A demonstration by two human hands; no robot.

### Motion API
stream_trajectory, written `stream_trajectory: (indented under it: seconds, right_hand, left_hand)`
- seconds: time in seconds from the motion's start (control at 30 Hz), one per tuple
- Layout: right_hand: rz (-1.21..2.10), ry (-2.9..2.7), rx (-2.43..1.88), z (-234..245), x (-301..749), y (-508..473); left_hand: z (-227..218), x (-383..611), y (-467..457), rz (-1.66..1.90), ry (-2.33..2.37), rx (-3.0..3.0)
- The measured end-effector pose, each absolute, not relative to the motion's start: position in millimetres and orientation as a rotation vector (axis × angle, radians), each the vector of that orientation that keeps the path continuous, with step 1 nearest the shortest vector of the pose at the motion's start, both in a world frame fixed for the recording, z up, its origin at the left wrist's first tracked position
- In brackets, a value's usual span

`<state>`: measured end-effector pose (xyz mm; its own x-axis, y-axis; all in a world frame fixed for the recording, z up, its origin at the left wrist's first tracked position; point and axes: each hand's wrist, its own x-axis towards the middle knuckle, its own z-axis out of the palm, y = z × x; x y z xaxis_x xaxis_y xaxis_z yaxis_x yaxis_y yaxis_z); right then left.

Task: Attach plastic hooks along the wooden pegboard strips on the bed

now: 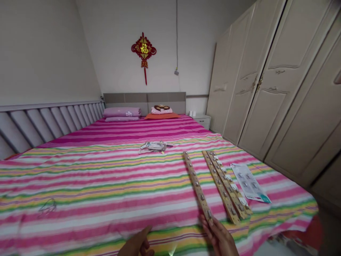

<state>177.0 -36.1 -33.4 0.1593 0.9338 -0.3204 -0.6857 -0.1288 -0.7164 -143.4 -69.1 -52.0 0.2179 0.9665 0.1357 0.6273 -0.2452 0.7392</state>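
Observation:
My right hand (220, 238) is at the near edge of the bed, fingers closed on the near end of a long wooden strip (197, 187) studded with metal knobs. The strip lies on the striped bedspread (93, 185) and points away from me. My left hand (137, 244) is low at the frame's bottom edge, fingers loosely curled, holding nothing I can see. Two more wooden strips (225, 186) lie side by side just right of the held one, one carrying white hooks. A printed sheet (249, 182) lies to their right.
A crumpled clear plastic bag (154, 146) lies mid-bed. Pillows (122, 113) and folded cloth sit at the headboard, a nightstand (203, 120) beside it. Tall cream wardrobe doors (279, 78) line the right side. A padded panel runs along the left wall. A red ornament hangs on the far wall.

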Motion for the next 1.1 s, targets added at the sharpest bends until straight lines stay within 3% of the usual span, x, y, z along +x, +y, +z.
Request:
stream_trajectory:
  seconds: [0.5, 0.83, 1.1]
  right_hand:
    - [1.651, -0.367, -0.849, -42, 83, -45]
    - [1.583, -0.636, -0.920, -44, 88, -44]
    - [1.531, -0.611, -1.005, -52, 95, -44]
  left_hand:
    - [16, -65, -52, 0.980, 1.493, 1.836]
    - [-14, -13, -21, 0.931, 1.714, 1.739]
    - [-14, -15, -16, 0.770, 1.626, 1.718]
